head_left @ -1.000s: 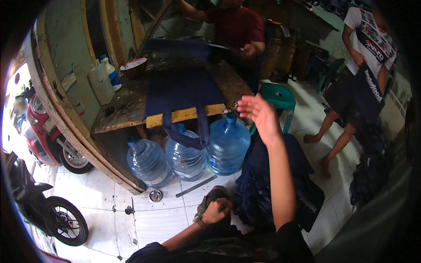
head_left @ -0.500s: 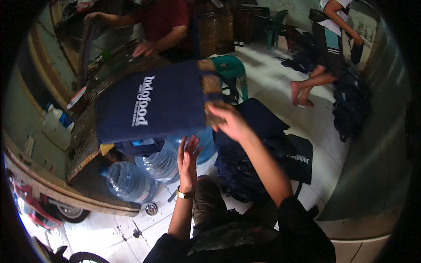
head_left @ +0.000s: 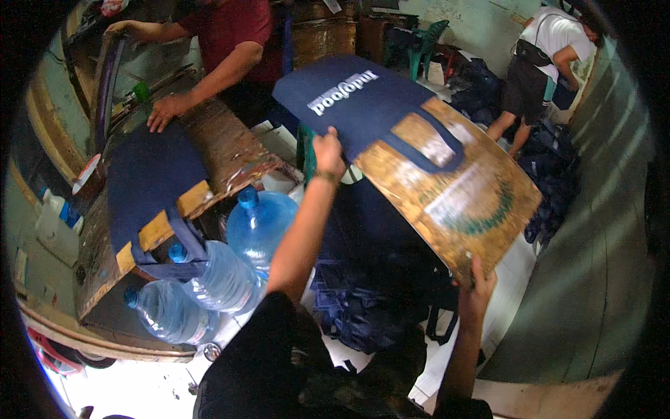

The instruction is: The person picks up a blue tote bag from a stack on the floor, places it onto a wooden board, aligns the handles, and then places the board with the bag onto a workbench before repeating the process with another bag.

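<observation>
A navy cloth bag [head_left: 335, 91] with white print is fitted over one end of a flat wooden board [head_left: 467, 195]. Its handle loop [head_left: 436, 150] lies across the bare wood, which has a green ring-shaped mark. My left hand [head_left: 329, 155] is closed on the near edge of the bag, by the board's side. With closed fingers, my right hand [head_left: 477, 285] grips the board's bare near corner. Board and bag are held slanted in the air. To the left, a second navy bag [head_left: 157, 171] on a board lies on the worktable, its handle hanging over the edge.
A co-worker's hand [head_left: 169, 110] touches the worktable [head_left: 230, 143] near the second bag. Large water bottles [head_left: 258, 223] stand below the table's edge. Dark bags [head_left: 356, 293] are piled beneath my arms. Another person [head_left: 551, 49] bends over at the back right, beside more dark bags.
The printed bag and its board have gone from the table up and right into my hands, turned round. A second bag now shows on the table. The person at the back right has bent down.
</observation>
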A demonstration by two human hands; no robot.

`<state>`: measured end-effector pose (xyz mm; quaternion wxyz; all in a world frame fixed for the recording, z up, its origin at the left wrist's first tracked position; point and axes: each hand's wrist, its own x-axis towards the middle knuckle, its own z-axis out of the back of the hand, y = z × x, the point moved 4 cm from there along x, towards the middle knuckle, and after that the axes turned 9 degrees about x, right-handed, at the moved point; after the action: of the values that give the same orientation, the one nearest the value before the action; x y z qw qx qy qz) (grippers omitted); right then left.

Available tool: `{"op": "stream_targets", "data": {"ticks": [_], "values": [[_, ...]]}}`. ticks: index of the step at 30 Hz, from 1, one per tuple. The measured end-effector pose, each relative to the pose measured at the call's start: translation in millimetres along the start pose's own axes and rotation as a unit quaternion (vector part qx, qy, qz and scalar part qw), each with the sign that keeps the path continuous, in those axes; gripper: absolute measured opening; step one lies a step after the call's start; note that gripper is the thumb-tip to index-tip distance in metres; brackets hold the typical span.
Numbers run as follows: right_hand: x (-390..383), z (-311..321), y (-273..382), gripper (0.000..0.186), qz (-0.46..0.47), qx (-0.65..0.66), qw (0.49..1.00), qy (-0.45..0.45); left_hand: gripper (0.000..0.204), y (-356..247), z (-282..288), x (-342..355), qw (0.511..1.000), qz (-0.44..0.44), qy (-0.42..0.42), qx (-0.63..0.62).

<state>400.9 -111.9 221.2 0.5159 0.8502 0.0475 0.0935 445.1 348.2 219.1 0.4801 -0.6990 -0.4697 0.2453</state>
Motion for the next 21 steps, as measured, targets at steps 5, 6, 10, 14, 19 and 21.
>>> {"op": "stream_targets", "data": {"ticks": [5,6,10,14,19,21], "values": [[-4,134,9,0.039,0.063,-0.152,0.983,-0.079,0.02,49,0,169,0.998,0.017,-0.053,0.015],[-12,163,11,0.042,0.089,-0.187,0.974,-0.096,0.023,60,3,188,0.998,0.018,-0.041,0.041],[-45,197,38,0.051,0.129,0.053,0.973,-0.182,0.036,68,61,241,0.985,-0.019,-0.056,0.163],[-63,209,83,0.05,0.099,-0.29,0.932,-0.192,0.048,67,55,177,0.889,0.17,-0.021,0.425],[-58,201,98,0.047,0.107,-0.182,0.947,-0.244,0.048,12,3,-49,0.748,-0.285,0.113,0.589],[-58,199,96,0.046,0.123,-0.313,0.919,-0.207,0.044,20,-1,-154,0.722,-0.272,0.422,0.476]]}}
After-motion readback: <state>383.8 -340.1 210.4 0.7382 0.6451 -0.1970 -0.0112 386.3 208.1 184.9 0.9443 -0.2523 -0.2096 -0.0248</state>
